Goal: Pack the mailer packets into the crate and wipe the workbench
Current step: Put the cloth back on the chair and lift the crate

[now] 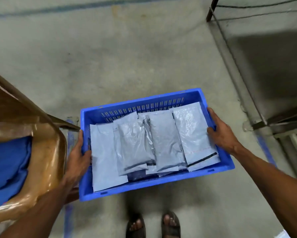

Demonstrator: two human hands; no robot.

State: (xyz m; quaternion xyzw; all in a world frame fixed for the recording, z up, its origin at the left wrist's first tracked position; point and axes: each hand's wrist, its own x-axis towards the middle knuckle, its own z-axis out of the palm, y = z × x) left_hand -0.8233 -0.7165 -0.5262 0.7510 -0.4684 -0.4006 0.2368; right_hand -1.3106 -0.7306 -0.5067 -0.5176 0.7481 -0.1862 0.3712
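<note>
With the left hand [78,158] and right hand [221,133] gripping opposite short walls of the blue crate [144,185], fingers [211,112] curled over its rim, best hold it level and move slowly, so the grey mailer packets [135,143] lying loose inside cannot slide toward the far wall.

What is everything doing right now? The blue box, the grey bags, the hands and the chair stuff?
crate: open on top, held by its two short sides.
mailer packets: lying inside the crate, overlapping each other.
left hand: grips the crate's left rim.
right hand: grips the crate's right rim.
chair: standing beside the crate, on its left.
blue cloth: lying rumpled on the chair seat.
</note>
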